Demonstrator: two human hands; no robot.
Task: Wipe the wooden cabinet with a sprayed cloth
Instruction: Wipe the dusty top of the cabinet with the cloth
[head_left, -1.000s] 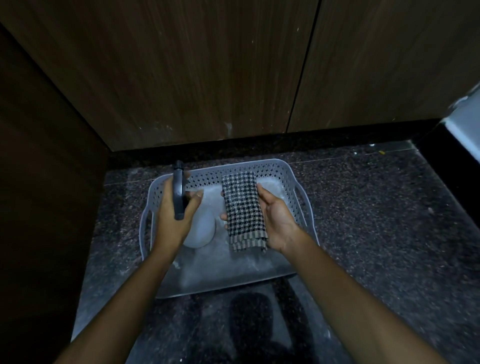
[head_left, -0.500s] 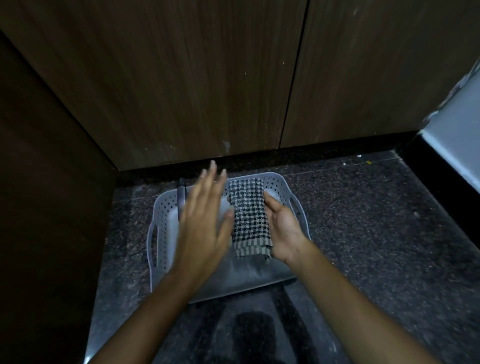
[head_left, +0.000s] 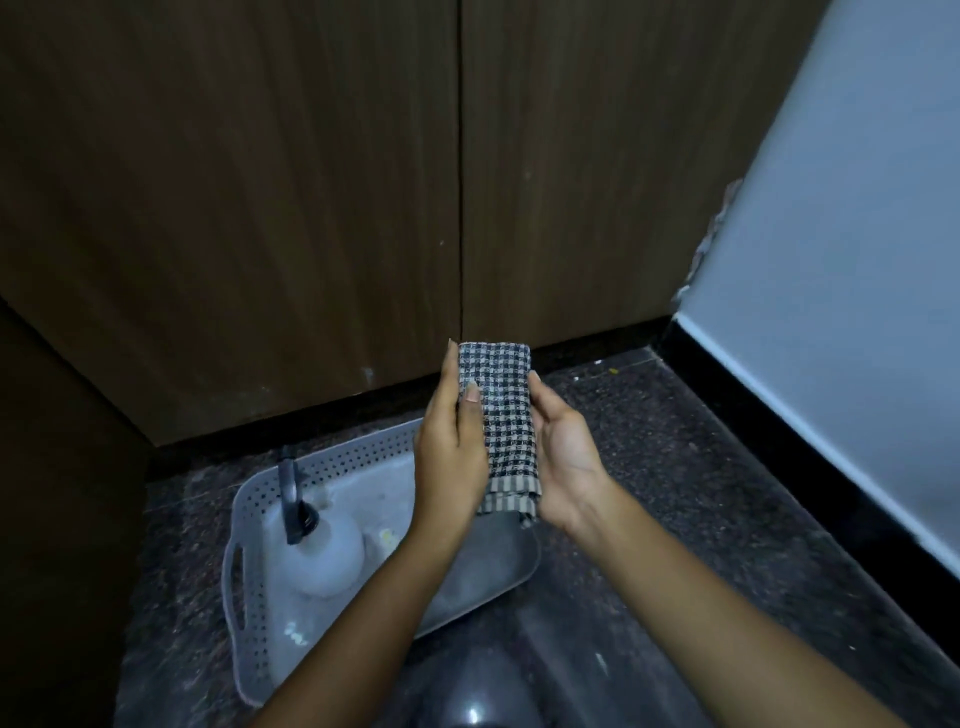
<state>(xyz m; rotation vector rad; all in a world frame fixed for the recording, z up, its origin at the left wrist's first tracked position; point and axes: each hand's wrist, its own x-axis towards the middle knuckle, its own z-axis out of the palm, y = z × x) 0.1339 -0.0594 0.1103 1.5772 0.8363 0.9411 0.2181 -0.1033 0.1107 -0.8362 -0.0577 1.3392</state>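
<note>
The checked cloth (head_left: 498, 415), folded into a narrow strip, is held up between both hands above the grey basket (head_left: 249, 530) on the dark stone floor (head_left: 649, 493), just short of the wooden cabinet (head_left: 260, 208). The left hand (head_left: 449, 452) has its thumb on top and fingers (head_left: 450, 374) along the edge; the right hand (head_left: 563, 457) cups it from beneath, neither clenched tight. With so loose a hold the fold could fall open or slip into the basket beside the spray bottle (head_left: 324, 551), and in this dim light patches of the doors may be missed.
</note>
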